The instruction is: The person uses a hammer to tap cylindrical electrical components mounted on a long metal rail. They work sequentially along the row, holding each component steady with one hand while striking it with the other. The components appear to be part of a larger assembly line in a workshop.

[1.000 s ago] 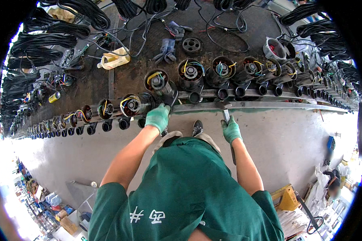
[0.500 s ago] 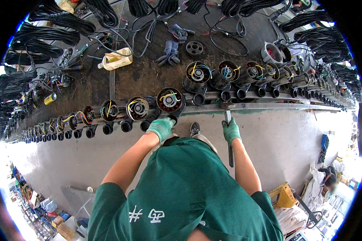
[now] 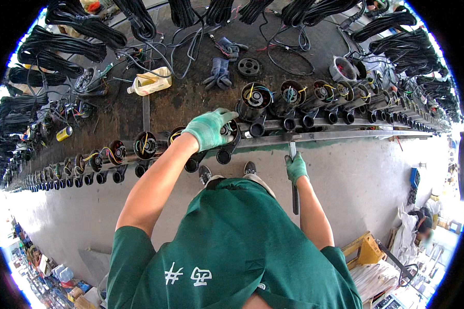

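Note:
My left hand [image 3: 209,130], in a green glove, lies over the top of a round black motor housing [image 3: 235,135] in the row along the bench edge. Its fingers curl round the rim and cover most of the opening. A short black tube [image 3: 224,156] sticks out below that housing toward me. My right hand [image 3: 296,169], also gloved in green, is closed round the handle of a hammer [image 3: 293,150]. The hammer's head is at the metal rail, and its dark grip hangs below the hand. Right of my left hand stands an open housing [image 3: 255,96] with coloured wires.
More wired housings [image 3: 145,145] line the bench edge both ways. On the dark bench [image 3: 118,110] lie grey gloves [image 3: 219,73], a black disc [image 3: 249,67], a cut plastic jug [image 3: 150,82] and bundled black cables [image 3: 77,20]. A yellow pallet jack [image 3: 368,250] stands behind me at right.
My left hand has moved up from the tube below the housing onto its top. The right hand keeps the hammer at nearly the same spot. The whole view has shifted slightly.

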Motion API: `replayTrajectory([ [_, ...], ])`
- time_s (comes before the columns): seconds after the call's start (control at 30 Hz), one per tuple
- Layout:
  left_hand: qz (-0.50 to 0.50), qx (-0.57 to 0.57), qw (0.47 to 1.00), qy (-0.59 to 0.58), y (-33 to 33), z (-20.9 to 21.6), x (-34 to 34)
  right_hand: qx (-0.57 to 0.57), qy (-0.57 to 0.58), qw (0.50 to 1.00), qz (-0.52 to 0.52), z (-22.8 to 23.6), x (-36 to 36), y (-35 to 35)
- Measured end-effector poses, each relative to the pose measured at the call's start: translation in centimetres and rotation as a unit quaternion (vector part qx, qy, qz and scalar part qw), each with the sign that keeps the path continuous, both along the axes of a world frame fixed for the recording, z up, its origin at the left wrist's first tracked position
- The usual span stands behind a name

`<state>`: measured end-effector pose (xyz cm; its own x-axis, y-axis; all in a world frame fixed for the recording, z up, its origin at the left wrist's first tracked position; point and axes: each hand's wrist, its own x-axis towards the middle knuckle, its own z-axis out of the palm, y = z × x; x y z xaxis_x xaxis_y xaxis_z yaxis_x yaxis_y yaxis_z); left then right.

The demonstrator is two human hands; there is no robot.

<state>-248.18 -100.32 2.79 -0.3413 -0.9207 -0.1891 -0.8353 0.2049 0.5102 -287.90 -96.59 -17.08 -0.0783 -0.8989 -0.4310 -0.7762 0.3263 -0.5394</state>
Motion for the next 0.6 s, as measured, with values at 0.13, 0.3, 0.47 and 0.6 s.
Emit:
replayTrajectory([
  [0.13, -0.003, -0.023, 1.000, -0.002, -1.4, -0.5, -0.1, -0.130, 0.060, 0.989, 0.034, -5.1, -2.1, 0.8],
  [0.3, 0.104, -0.111, 0.986, 0.069, 0.0, -3.0, 2.1, -0.031, 0.015, 0.999, -0.002, 0.5, 0.7, 0.5],
  [0.47, 0.113, -0.108, 0.981, 0.114, 0.3, -3.9, 2.8, 0.062, -0.123, 0.990, -0.013, 13.7, 5.8, 1.4],
  [0.6, 0.126, -0.121, 0.982, 0.066, 0.4, -4.0, 2.6, -0.011, -0.164, 0.980, 0.116, 22.8, 10.7, 2.4],
])
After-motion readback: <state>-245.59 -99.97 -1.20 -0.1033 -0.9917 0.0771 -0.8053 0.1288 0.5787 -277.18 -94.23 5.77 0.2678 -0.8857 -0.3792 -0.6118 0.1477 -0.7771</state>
